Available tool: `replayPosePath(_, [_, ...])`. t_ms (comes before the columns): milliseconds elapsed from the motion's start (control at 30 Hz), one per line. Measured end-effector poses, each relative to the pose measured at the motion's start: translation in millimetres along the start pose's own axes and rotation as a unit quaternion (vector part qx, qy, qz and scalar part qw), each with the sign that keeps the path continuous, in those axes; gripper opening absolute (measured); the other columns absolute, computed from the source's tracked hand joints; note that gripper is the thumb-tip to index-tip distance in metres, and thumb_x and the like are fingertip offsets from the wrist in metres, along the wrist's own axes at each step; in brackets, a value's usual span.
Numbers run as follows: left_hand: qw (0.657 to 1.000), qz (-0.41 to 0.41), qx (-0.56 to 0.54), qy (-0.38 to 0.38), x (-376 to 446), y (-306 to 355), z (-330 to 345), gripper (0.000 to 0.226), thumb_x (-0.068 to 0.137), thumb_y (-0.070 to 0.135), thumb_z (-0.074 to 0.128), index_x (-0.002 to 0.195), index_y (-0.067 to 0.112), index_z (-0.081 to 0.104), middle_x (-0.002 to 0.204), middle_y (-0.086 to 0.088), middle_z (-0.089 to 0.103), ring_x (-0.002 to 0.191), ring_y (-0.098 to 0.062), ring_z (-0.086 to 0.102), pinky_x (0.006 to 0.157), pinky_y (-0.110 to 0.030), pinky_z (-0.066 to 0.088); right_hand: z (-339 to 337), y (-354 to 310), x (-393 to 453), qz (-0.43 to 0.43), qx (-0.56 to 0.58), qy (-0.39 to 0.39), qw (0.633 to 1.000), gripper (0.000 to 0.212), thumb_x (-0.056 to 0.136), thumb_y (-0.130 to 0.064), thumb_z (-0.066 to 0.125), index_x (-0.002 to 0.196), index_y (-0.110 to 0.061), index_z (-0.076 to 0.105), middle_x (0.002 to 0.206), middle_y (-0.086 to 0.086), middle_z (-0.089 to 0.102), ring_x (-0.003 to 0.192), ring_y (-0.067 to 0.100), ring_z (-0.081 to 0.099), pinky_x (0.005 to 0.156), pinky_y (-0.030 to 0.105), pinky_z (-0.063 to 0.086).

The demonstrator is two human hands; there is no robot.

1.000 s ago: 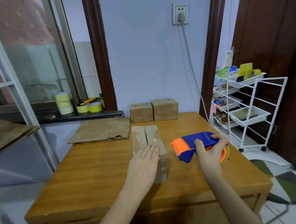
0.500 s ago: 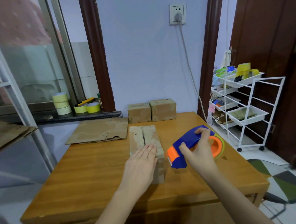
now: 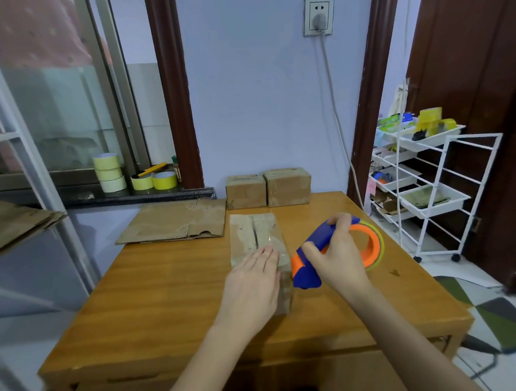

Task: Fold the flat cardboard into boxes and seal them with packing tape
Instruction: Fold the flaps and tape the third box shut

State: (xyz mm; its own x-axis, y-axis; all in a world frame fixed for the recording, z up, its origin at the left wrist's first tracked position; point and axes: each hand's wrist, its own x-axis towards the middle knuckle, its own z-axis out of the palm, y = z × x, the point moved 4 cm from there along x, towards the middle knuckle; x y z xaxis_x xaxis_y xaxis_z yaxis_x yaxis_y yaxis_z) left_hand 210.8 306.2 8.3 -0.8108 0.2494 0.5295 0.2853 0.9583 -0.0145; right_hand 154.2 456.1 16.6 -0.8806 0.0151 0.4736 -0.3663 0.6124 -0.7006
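Note:
A folded cardboard box [image 3: 255,233] lies lengthwise on the wooden table [image 3: 166,293], its top flaps closed with a dark seam down the middle. My left hand [image 3: 252,282] lies flat on the near end of the box, fingers straight. My right hand [image 3: 336,257] grips a blue and orange tape dispenser [image 3: 312,252], tilted nose-down right beside the box's near right edge. Clear tape glints across the box top just ahead of my left fingers. Flat cardboard [image 3: 176,221] lies at the table's far left corner.
Two sealed boxes [image 3: 268,188] stand against the wall at the table's back. Tape rolls [image 3: 110,172] and a yellow knife sit on the window sill. A white wire trolley [image 3: 427,183] stands to the right. More flat cardboard [image 3: 11,218] rests on a shelf at left.
My right hand has swung the dispenser leftward and tipped its nose down towards the box's near end. My left hand has stayed flat on the box.

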Motion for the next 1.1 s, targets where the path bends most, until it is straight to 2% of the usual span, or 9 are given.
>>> replayPosePath(67, [1.000, 0.013, -0.005, -0.011, -1.4, 0.9, -1.6, 0.050, 0.100, 0.032, 0.040, 0.147, 0.015, 0.033, 0.151, -0.003, 0.034, 0.140, -0.011, 0.032, 0.109, -0.022, 0.006, 17.1, 8.1, -11.5, -0.013, -0.083, -0.045, 0.995, 0.045, 0.083, -0.026, 0.064, 0.111, -0.023, 0.029, 0.076, -0.003, 0.056, 0.064, 0.015, 0.058, 0.051, 0.025, 0.045])
replayPosePath(167, [1.000, 0.007, -0.021, -0.009, 0.7, -2.5, -6.0, 0.053, 0.102, 0.034, 0.032, 0.152, 0.022, 0.016, 0.158, 0.003, 0.018, 0.145, -0.007, 0.016, 0.106, -0.018, -0.006, 24.0, 25.5, -25.6, 0.049, -0.004, -0.019, 0.999, 0.045, 0.084, -0.022, 0.064, 0.113, -0.021, 0.030, 0.074, -0.005, 0.055, 0.063, 0.013, 0.058, 0.050, 0.020, 0.041])
replayPosePath(333, [0.999, 0.001, -0.032, -0.002, 2.5, -3.6, -3.5, 0.053, 0.101, 0.037, 0.034, 0.151, 0.022, 0.021, 0.157, 0.004, 0.022, 0.143, -0.006, 0.020, 0.105, -0.017, -0.003, 8.3, 33.2, -11.7, 0.029, -0.014, 0.005, 0.999, 0.037, 0.088, -0.020, 0.060, 0.113, -0.019, 0.032, 0.066, -0.001, 0.055, 0.056, 0.015, 0.055, 0.047, 0.025, 0.037])
replayPosePath(467, [0.999, -0.019, -0.036, -0.012, 3.2, -1.6, -3.4, 0.053, 0.101, 0.040, 0.035, 0.150, 0.023, 0.023, 0.156, 0.005, 0.024, 0.143, -0.006, 0.021, 0.106, -0.020, -0.004, -15.9, 36.8, 2.2, 0.035, -0.001, 0.055, 0.998, 0.028, 0.101, -0.022, 0.039, 0.128, -0.015, 0.036, 0.056, 0.002, 0.052, 0.049, 0.018, 0.050, 0.048, 0.034, 0.036])
replayPosePath(533, [0.999, -0.020, -0.039, -0.019, 3.1, -0.6, -4.5, 0.054, 0.101, 0.041, 0.032, 0.151, 0.025, 0.019, 0.157, 0.006, 0.021, 0.144, -0.005, 0.017, 0.105, -0.018, -0.005, -24.2, 38.3, 8.2, 0.015, -0.055, 0.066, 0.996, 0.032, 0.102, -0.023, 0.034, 0.134, -0.017, 0.036, 0.050, -0.001, 0.050, 0.044, 0.016, 0.047, 0.045, 0.033, 0.034])
replayPosePath(633, [0.999, -0.018, -0.032, -0.029, 2.9, 0.9, -6.4, 0.054, 0.102, 0.040, 0.030, 0.151, 0.026, 0.014, 0.158, 0.007, 0.017, 0.144, -0.004, 0.013, 0.107, -0.017, -0.004, -30.6, 36.4, 18.0, -0.024, -0.122, 0.078, 0.989, 0.045, 0.100, -0.021, 0.041, 0.144, -0.015, 0.033, 0.050, -0.003, 0.049, 0.044, 0.015, 0.047, 0.041, 0.032, 0.032])
replayPosePath(833, [0.998, -0.027, -0.029, -0.044, 2.2, 3.3, -11.2, 0.056, 0.101, 0.037, 0.031, 0.152, 0.026, 0.012, 0.159, 0.008, 0.014, 0.145, -0.003, 0.011, 0.106, -0.016, -0.006, -19.2, 27.6, 45.0, -0.118, -0.245, 0.013, 0.962, 0.067, 0.089, -0.016, 0.060, 0.149, -0.009, 0.029, 0.046, -0.006, 0.037, 0.035, 0.006, 0.028, 0.036, 0.019, 0.014])
replayPosePath(1000, [0.998, -0.027, -0.031, -0.046, 4.4, 2.8, -12.2, 0.056, 0.100, 0.037, 0.033, 0.152, 0.028, 0.014, 0.158, 0.010, 0.016, 0.144, -0.001, 0.013, 0.103, -0.014, -0.007, -4.9, 15.9, 68.3, -0.137, -0.250, -0.050, 0.957, 0.077, 0.097, -0.027, 0.050, 0.152, -0.017, -0.002, 0.064, -0.002, 0.047, 0.051, 0.016, 0.046, 0.041, 0.025, 0.029])
replayPosePath(1100, [0.998, -0.028, -0.038, -0.048, 5.7, 1.4, -13.0, 0.054, 0.100, 0.038, 0.034, 0.151, 0.028, 0.018, 0.157, 0.010, 0.019, 0.143, -0.001, 0.016, 0.102, -0.014, -0.003, -1.9, 24.2, 67.8, -0.137, -0.176, -0.094, 0.970, 0.080, 0.095, -0.024, 0.057, 0.150, -0.026, -0.002, 0.073, -0.003, 0.051, 0.060, 0.017, 0.052, 0.049, 0.022, 0.033])
